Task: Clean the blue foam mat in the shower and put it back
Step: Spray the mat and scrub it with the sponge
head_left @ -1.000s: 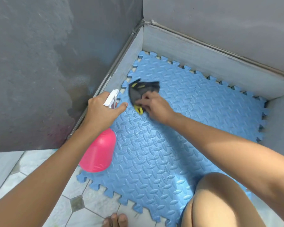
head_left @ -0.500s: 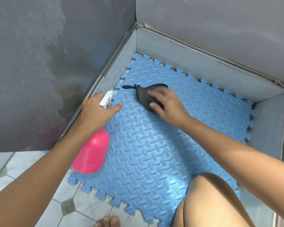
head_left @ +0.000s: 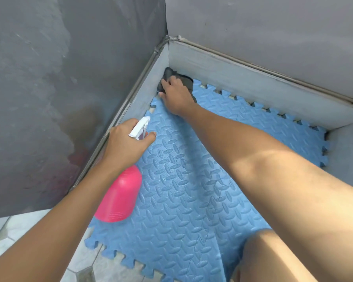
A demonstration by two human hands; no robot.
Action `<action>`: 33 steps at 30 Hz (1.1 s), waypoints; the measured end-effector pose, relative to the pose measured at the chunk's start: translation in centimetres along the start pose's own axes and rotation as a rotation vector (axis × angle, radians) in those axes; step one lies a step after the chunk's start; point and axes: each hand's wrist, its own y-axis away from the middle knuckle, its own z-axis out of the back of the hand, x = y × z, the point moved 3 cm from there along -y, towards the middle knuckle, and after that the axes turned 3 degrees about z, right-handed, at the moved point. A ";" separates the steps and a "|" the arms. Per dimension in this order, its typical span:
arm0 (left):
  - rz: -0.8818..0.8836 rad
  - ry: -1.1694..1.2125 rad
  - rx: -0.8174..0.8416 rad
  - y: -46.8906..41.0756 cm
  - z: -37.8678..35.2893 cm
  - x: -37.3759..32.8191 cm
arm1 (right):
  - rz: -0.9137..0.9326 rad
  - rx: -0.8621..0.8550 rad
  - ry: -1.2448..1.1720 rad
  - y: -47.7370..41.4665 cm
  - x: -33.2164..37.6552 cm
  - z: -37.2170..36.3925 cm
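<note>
The blue foam mat (head_left: 192, 190), with a raised tread pattern and toothed edges, lies flat on the shower floor between grey walls. My right hand (head_left: 176, 96) presses a dark grey cloth (head_left: 183, 80) onto the mat's far left corner, against the low grey skirting. My left hand (head_left: 126, 145) grips the white trigger head of a pink spray bottle (head_left: 118, 196), held over the mat's left edge with its nozzle pointing towards the far corner. Most of the cloth is hidden under my fingers.
Grey walls (head_left: 69, 78) and a pale skirting (head_left: 253, 78) close in the mat on the left, far and right sides. White floor tiles (head_left: 12, 233) show at the bottom left. My bare knee (head_left: 273, 259) is over the mat's near right part.
My right hand has slid the cloth from the mat's left middle area up into the far left corner. The left hand and spray bottle stay at the mat's left edge.
</note>
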 end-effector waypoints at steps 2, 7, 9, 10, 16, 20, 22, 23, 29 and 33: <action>0.003 0.003 0.018 -0.9 -0.6 -0.6 | -0.043 -0.027 -0.035 0.6 -1.7 0.5; -0.030 0.040 0.099 -2.2 -2.2 -2.5 | -0.251 -0.167 -0.018 9.0 -10.3 2.1; -0.054 0.030 0.152 -2.2 -2.9 -3.0 | -0.341 -0.214 0.013 14.6 -16.1 3.2; -0.057 0.024 0.176 -2.2 -3.3 -3.0 | -0.419 -0.225 0.031 17.8 -19.3 3.8; -0.083 -0.038 0.284 -1.9 -4.9 -3.0 | -0.883 -0.231 0.004 32.3 -30.6 7.3; -0.030 -0.074 0.296 -0.9 -4.2 -2.5 | -0.984 -0.247 -0.071 28.7 -27.4 6.4; 0.017 -0.093 0.298 0.2 -3.4 -1.8 | -0.903 -0.261 -0.136 25.3 -23.5 5.5; 0.050 -0.095 0.316 0.9 -3.2 -1.3 | -0.807 -0.251 -0.145 23.6 -21.1 5.0; 0.152 -0.132 0.253 4.6 -0.4 3.0 | -0.357 -0.125 -0.222 15.8 -12.0 3.1; 0.129 -0.093 0.203 6.1 1.3 4.3 | -0.391 -0.132 -0.222 12.5 -12.2 3.1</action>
